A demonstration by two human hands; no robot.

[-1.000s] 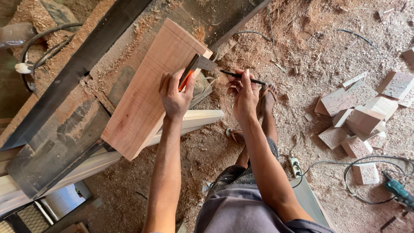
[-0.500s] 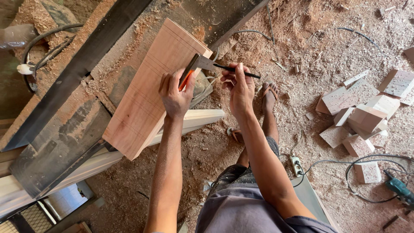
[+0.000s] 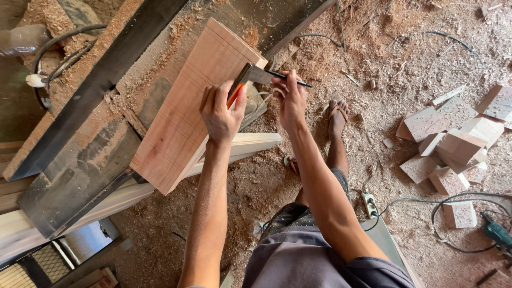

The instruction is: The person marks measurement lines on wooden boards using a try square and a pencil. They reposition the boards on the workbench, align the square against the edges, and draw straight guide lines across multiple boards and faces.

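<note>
Head view, looking down: we see the left hand (image 3: 221, 113) pressed flat on a wooden board (image 3: 181, 128), fingers wrapped around the orange-handled square (image 3: 246, 80), clenched on its handle; the square's metal blade lies across the board's right edge near the top corner; the right hand (image 3: 290, 96) is pinched shut on a dark pencil (image 3: 290, 80), tip meeting the square's blade at the board edge, pencil end sticking out to the right; the board lies tilted on a sawdust-covered machine table (image 3: 80, 160), its lower end overhanging a pale plank (image 3: 250, 145) that runs under it; we note faint pencil lines across the board's face; a dark metal rail (image 3: 101, 80) runs diagonally just left of the board; black cables (image 3: 58, 53) curl at the upper left.

Below: the person's foot in a sandal (image 3: 337, 114) stands on the sawdust floor (image 3: 384, 69); a pile of pale wood offcuts (image 3: 453, 144) lies well to the right; a white power strip (image 3: 370, 205) near the leg, a black cord (image 3: 453, 205) looping from it; a green power tool (image 3: 498, 233) at the right edge, partly cut off.
</note>
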